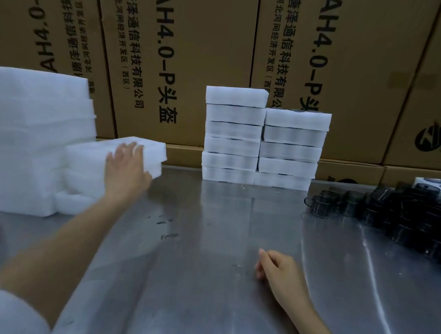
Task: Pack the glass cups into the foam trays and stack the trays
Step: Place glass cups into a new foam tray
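My left hand reaches out to the left and lies with spread fingers against the side of a white foam tray that tops a short pile of empty trays. Whether the fingers curl round the tray is blurred. My right hand hovers low over the steel table, fingers loosely curled, holding nothing. Two stacks of packed foam trays stand side by side at the back centre. Dark glass cups with handles crowd the table's right side.
A tall heap of empty foam trays fills the far left. Brown cardboard boxes with printed lettering form a wall behind the table. A partly filled foam tray shows at the right edge behind the cups.
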The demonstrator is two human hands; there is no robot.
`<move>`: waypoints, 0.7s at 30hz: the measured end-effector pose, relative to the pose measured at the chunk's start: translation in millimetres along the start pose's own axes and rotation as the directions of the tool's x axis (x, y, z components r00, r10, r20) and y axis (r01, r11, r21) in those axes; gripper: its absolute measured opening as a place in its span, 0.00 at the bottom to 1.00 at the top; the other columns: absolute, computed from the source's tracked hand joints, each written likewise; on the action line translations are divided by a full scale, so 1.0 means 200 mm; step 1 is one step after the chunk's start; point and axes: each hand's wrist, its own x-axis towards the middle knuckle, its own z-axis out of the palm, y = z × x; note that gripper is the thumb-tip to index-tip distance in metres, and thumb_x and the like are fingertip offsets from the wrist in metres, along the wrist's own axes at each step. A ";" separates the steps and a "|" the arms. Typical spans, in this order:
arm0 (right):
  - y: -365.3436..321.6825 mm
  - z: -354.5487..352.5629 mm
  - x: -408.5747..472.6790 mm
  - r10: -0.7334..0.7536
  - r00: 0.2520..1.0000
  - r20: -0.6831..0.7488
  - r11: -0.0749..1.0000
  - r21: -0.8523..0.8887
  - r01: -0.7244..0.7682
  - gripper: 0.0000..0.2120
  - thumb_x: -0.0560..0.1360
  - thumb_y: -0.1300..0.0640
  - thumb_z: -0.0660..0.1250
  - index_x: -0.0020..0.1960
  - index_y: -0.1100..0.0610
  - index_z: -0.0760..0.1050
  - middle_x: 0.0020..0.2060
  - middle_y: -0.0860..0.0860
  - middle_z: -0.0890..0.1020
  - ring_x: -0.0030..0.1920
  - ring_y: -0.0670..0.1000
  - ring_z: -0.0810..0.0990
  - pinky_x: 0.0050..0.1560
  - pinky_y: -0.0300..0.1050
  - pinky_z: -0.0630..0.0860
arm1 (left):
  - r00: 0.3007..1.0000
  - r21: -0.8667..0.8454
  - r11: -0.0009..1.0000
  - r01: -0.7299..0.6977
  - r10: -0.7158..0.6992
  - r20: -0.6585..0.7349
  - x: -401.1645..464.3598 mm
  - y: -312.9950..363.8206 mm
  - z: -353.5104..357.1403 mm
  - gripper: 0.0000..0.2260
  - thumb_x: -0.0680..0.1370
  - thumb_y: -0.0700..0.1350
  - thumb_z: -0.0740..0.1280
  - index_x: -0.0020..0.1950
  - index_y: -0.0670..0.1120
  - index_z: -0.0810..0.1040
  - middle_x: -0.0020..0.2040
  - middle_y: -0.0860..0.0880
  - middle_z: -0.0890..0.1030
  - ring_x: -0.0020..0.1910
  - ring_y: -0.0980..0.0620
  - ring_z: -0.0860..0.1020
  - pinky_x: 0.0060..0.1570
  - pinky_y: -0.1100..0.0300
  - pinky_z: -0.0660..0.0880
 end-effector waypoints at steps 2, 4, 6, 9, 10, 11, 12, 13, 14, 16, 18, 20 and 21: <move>-0.01 0.00 0.01 0.019 1.000 -0.007 1.000 0.014 -0.019 0.21 0.79 0.54 0.62 0.27 0.55 0.73 0.23 0.48 0.77 0.25 0.43 0.73 0.34 0.44 0.68 | 0.994 0.136 0.988 0.072 -0.083 0.076 0.06 -0.11 0.00 0.27 0.75 0.45 0.65 0.72 0.40 0.61 0.72 0.41 0.63 0.72 0.40 0.58 0.69 0.44 0.57; -0.01 -0.01 0.01 0.047 0.999 -0.015 0.997 0.053 -0.047 0.21 0.79 0.54 0.61 0.28 0.55 0.73 0.23 0.49 0.77 0.26 0.45 0.73 0.34 0.44 0.68 | 0.986 0.205 0.973 0.102 -0.126 0.105 0.06 -0.19 0.01 0.24 0.77 0.42 0.61 0.72 0.40 0.61 0.73 0.41 0.62 0.73 0.41 0.54 0.70 0.45 0.53; -0.01 -0.01 0.01 0.059 0.998 -0.016 0.996 0.074 -0.058 0.21 0.79 0.53 0.61 0.28 0.55 0.73 0.23 0.49 0.76 0.26 0.47 0.73 0.34 0.44 0.68 | 0.979 0.263 0.959 0.108 -0.148 0.139 0.04 -0.23 0.01 0.22 0.78 0.41 0.60 0.71 0.40 0.62 0.72 0.41 0.64 0.74 0.42 0.53 0.70 0.44 0.51; -0.01 -0.01 0.01 0.056 0.998 -0.021 0.995 0.086 -0.054 0.21 0.79 0.54 0.61 0.28 0.55 0.73 0.23 0.49 0.76 0.26 0.46 0.73 0.35 0.44 0.68 | 0.981 0.337 0.940 0.057 -0.115 0.154 0.01 -0.24 0.01 0.19 0.77 0.39 0.62 0.67 0.41 0.66 0.67 0.41 0.69 0.70 0.41 0.60 0.68 0.44 0.55; -0.01 -0.01 0.01 0.055 0.998 -0.024 0.995 0.085 -0.053 0.21 0.79 0.54 0.61 0.27 0.55 0.73 0.23 0.49 0.77 0.26 0.46 0.73 0.35 0.44 0.69 | 0.989 0.336 0.941 0.035 -0.082 0.125 0.00 -0.25 0.01 0.19 0.75 0.38 0.63 0.66 0.41 0.69 0.64 0.40 0.71 0.68 0.40 0.63 0.67 0.44 0.57; -0.02 -0.01 0.01 0.057 0.998 -0.025 0.995 0.086 -0.054 0.21 0.79 0.54 0.61 0.27 0.55 0.73 0.23 0.49 0.77 0.26 0.46 0.74 0.35 0.44 0.69 | 0.996 0.308 0.951 0.010 -0.037 0.081 -0.01 -0.25 0.00 0.19 0.74 0.35 0.65 0.65 0.40 0.71 0.61 0.39 0.73 0.65 0.38 0.65 0.65 0.44 0.58; -0.02 -0.01 0.01 0.059 0.998 -0.025 0.994 0.089 -0.057 0.21 0.79 0.54 0.61 0.27 0.55 0.73 0.23 0.49 0.77 0.26 0.46 0.74 0.35 0.44 0.69 | 1.000 0.260 0.965 -0.021 0.014 0.028 -0.02 -0.26 0.00 0.19 0.72 0.32 0.66 0.63 0.38 0.74 0.57 0.37 0.74 0.61 0.36 0.68 0.63 0.43 0.60; -0.02 -0.01 0.00 0.062 0.998 -0.027 0.994 0.092 -0.059 0.21 0.79 0.54 0.61 0.28 0.55 0.73 0.23 0.49 0.77 0.26 0.46 0.74 0.36 0.44 0.69 | 0.998 0.206 0.977 -0.057 0.064 -0.027 -0.03 -0.26 -0.01 0.19 0.70 0.30 0.67 0.61 0.37 0.76 0.53 0.36 0.76 0.59 0.34 0.69 0.60 0.42 0.62; -0.02 -0.01 0.00 0.064 0.998 -0.027 0.994 0.096 -0.061 0.21 0.79 0.54 0.61 0.28 0.55 0.73 0.23 0.49 0.77 0.26 0.45 0.74 0.36 0.44 0.69 | 0.990 0.158 0.983 -0.094 0.109 -0.084 -0.04 -0.25 -0.01 0.19 0.68 0.28 0.68 0.58 0.36 0.78 0.50 0.35 0.76 0.56 0.33 0.70 0.58 0.42 0.63; -0.03 -0.01 -0.01 0.065 0.997 -0.035 0.990 0.124 -0.061 0.21 0.79 0.55 0.61 0.28 0.55 0.73 0.22 0.48 0.77 0.26 0.45 0.74 0.36 0.44 0.69 | 0.970 0.084 0.986 -0.145 0.158 -0.185 -0.06 -0.20 -0.04 0.17 0.68 0.28 0.69 0.56 0.37 0.79 0.48 0.36 0.76 0.54 0.33 0.71 0.55 0.42 0.64; -0.04 -0.02 -0.01 0.071 0.995 -0.066 0.985 0.160 -0.059 0.21 0.79 0.56 0.61 0.28 0.55 0.73 0.22 0.47 0.76 0.27 0.44 0.74 0.36 0.43 0.69 | 0.953 -0.003 0.984 -0.180 0.174 -0.250 -0.10 -0.11 -0.07 0.14 0.70 0.32 0.70 0.55 0.38 0.79 0.48 0.37 0.76 0.53 0.34 0.71 0.52 0.43 0.64; -0.05 -0.04 -0.01 0.086 0.986 -0.139 0.973 0.225 -0.053 0.20 0.79 0.56 0.61 0.29 0.56 0.75 0.23 0.46 0.77 0.28 0.42 0.74 0.34 0.37 0.69 | 0.931 -0.109 0.959 -0.262 0.222 -0.289 -0.16 0.02 -0.12 0.10 0.73 0.37 0.69 0.52 0.37 0.79 0.47 0.37 0.76 0.49 0.36 0.72 0.49 0.44 0.66; -0.05 -0.05 -0.01 0.102 0.979 -0.174 0.957 0.285 -0.049 0.18 0.79 0.57 0.61 0.31 0.57 0.75 0.24 0.46 0.78 0.28 0.41 0.75 0.33 0.34 0.69 | 0.918 -0.168 0.930 -0.326 0.269 -0.291 -0.21 0.09 -0.14 0.09 0.73 0.41 0.67 0.50 0.37 0.79 0.45 0.38 0.76 0.46 0.37 0.73 0.46 0.45 0.67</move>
